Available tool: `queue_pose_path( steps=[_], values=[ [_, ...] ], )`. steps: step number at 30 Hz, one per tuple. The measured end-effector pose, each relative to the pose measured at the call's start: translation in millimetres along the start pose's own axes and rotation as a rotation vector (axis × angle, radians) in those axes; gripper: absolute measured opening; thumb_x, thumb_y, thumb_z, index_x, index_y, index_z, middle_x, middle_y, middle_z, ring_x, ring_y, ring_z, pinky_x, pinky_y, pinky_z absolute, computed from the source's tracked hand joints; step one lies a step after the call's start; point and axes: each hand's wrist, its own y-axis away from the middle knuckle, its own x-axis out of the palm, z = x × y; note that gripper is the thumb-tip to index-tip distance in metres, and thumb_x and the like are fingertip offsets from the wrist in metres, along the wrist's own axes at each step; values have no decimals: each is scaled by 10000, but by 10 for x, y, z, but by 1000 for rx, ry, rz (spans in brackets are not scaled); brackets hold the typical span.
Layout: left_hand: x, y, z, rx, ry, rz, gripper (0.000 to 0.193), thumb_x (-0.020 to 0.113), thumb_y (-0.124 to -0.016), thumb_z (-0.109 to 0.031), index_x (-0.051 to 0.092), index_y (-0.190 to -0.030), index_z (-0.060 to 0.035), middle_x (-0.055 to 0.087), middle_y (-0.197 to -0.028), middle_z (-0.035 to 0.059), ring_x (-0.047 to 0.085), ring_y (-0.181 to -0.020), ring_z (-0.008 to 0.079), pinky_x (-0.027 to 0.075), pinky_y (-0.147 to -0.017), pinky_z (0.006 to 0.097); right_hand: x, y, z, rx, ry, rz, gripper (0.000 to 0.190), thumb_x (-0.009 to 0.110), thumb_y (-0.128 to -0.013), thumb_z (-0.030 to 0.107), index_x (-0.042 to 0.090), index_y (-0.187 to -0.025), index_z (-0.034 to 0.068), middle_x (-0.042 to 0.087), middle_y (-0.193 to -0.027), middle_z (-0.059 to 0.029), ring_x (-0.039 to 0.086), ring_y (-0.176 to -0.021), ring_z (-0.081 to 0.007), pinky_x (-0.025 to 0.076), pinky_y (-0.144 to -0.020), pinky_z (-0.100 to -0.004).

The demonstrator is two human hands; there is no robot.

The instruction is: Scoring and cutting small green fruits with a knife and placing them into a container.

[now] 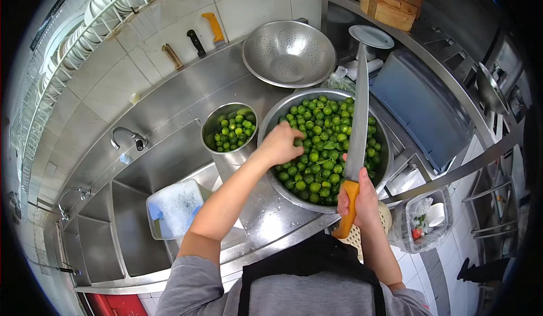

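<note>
My right hand (360,199) grips the yellow handle of a long-bladed knife (360,121), whose blade points up and away over the limes. My left hand (282,144) reaches over the near left side of a large steel bowl (292,199). Its thumb and fingers are curved at the small green limes (314,157); whether one is between them I cannot tell. A few leaves lie among the fruit. Left of the bowl stands a steel pot (232,157) with more limes inside.
A steel colander (292,53) sits behind the bowl. Sinks (140,227) and a tub of suds (176,208) are on the left. Two more knives (196,43) and a yellow-handled tool (213,25) stand along the wall. A lined bin (424,227) and a blue-grey container (420,99) are on the right.
</note>
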Motion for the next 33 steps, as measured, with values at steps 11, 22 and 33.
queue_pose_path(
  steps=[11,22,33],
  values=[
    [374,309,-486,-117,307,-225,222,637,-745,-182,568,-736,29,590,-757,230,576,-703,409,479,-639,429,172,-41,-29,-24,71,28,578,283,-923,523,303,-1353,137,375,-456,-42,344,-322,-133,330,-339,-252],
    [285,303,-443,-315,1229,102,398,559,-846,-396,445,-1054,-76,515,-791,33,500,-681,134,398,-572,244,127,-23,-79,-168,201,-10,658,250,-903,578,286,-1353,100,405,-470,-49,366,-337,-126,331,-349,-239],
    [135,387,-704,-115,1593,-148,278,609,-813,-2,590,-1090,-5,601,-1030,62,587,-849,114,494,-774,249,196,27,-21,-245,278,80,650,347,-930,471,199,-1398,44,421,-486,7,396,-382,-70,316,-378,-198]
  ],
)
